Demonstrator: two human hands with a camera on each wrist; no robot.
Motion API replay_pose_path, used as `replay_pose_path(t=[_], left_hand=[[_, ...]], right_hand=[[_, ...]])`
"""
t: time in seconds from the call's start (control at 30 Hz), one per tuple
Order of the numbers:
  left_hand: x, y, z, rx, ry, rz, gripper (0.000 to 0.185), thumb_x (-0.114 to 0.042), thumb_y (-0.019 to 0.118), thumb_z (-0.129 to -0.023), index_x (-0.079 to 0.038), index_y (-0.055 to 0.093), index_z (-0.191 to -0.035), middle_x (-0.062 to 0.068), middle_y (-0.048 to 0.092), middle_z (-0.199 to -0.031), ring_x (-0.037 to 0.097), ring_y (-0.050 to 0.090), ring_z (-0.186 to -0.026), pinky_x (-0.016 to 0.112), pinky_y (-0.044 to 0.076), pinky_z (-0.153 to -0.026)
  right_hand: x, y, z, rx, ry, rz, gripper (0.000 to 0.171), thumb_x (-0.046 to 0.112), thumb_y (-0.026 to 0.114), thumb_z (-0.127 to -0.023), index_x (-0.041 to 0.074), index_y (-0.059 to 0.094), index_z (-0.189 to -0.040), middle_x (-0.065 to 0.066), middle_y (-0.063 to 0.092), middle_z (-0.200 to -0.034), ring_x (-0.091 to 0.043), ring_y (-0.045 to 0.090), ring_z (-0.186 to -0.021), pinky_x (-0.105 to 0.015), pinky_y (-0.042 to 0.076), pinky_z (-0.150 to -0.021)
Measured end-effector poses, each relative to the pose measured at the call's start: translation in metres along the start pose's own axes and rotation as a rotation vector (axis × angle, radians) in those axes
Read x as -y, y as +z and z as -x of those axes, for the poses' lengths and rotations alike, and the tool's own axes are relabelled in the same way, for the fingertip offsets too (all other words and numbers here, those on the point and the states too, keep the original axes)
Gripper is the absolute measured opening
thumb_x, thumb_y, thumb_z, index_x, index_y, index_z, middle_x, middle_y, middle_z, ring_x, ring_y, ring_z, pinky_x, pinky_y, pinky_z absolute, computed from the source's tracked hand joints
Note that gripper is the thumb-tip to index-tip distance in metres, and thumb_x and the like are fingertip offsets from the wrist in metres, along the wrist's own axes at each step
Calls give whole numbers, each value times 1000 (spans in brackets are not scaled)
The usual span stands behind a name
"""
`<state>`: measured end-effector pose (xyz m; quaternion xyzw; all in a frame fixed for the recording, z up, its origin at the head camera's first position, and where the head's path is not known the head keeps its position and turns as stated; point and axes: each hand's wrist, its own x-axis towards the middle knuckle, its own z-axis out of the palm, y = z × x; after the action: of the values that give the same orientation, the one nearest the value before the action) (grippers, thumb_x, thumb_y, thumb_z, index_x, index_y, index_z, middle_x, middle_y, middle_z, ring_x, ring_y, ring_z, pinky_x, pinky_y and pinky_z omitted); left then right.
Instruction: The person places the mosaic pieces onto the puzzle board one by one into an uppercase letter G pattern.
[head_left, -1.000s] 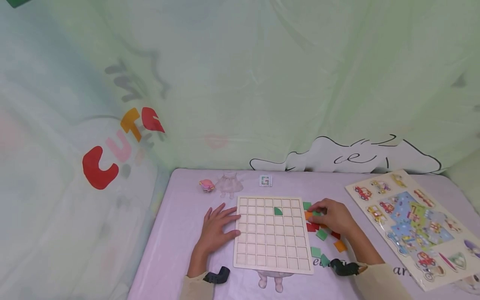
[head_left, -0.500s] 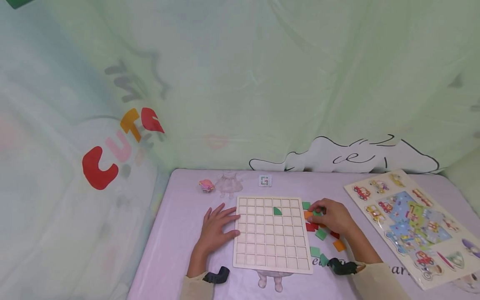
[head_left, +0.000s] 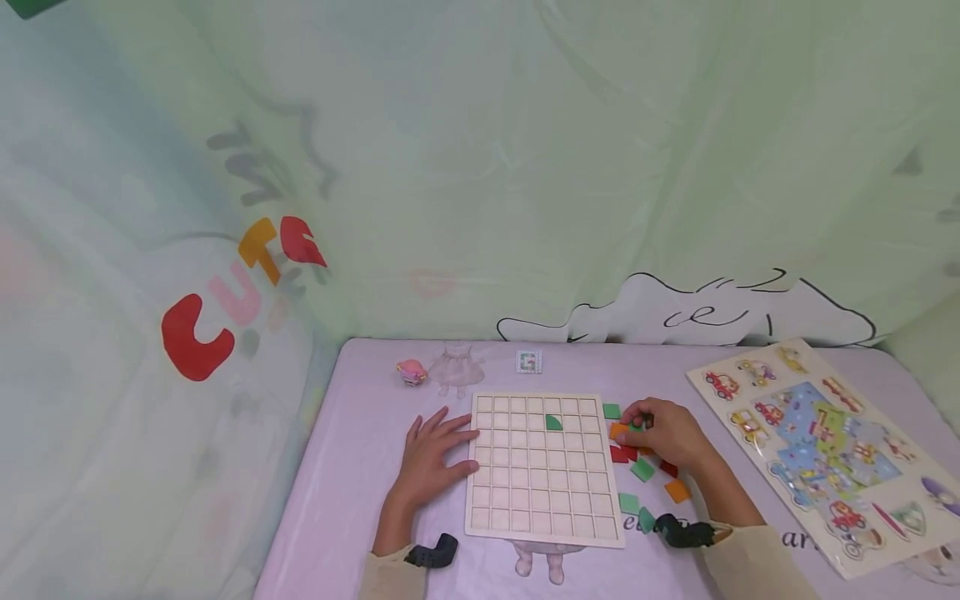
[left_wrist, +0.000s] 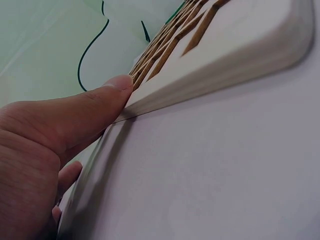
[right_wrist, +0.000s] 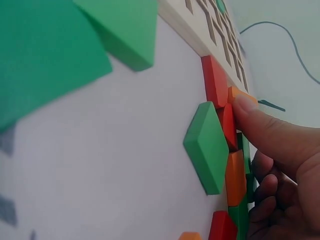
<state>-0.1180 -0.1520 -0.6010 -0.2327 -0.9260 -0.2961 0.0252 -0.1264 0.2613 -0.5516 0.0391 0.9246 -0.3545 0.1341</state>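
Note:
My left hand (head_left: 435,458) lies with fingers spread at the left edge of the wooden grid board (head_left: 543,537); in the left wrist view its thumb (left_wrist: 112,92) touches the board's rim. A green quarter-circle tile (head_left: 553,422) sits in one cell near the top. Right of the board, my right hand (head_left: 667,433) bends over a cluster of tiles. Its thumb (right_wrist: 265,125) presses an orange tile (right_wrist: 241,94) beside the board, and the index fingertip is close to that tile's far side in the head view. Red tiles (right_wrist: 215,80) and a green tile (right_wrist: 206,150) lie alongside.
More green tiles (head_left: 628,503) and an orange tile (head_left: 677,490) lie near the right wrist. A vehicle picture puzzle (head_left: 832,450) covers the table's right side. Behind the board are a small pattern card (head_left: 528,361) and a pink planet-shaped toy (head_left: 412,372).
Both hands keep nearly the same pose over the last second. The whole head view has drifted very slightly to the left.

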Motion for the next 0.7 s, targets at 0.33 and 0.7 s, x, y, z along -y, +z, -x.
replay_pose_path(t=[0.33, 0.7], left_hand=[[-1, 0, 0, -23, 14, -15, 50, -50, 74, -87, -28, 70, -131, -4, 59, -149, 34, 38, -150, 70, 18, -118], [-5, -4, 0, -11, 2, 14, 50, -48, 75, -86, -27, 70, -132, -2, 58, -149, 34, 37, -151, 70, 15, -119]], right_hand=[[-1, -1, -1, 3, -13, -3, 34, 39, 83, -84, 13, 68, -101, -4, 57, -89, -22, 52, -90, -27, 43, -65], [18, 2, -5, -61, -108, -1, 27, 31, 80, -89, 10, 65, -96, -5, 55, -84, -20, 52, -81, -25, 42, -58]])
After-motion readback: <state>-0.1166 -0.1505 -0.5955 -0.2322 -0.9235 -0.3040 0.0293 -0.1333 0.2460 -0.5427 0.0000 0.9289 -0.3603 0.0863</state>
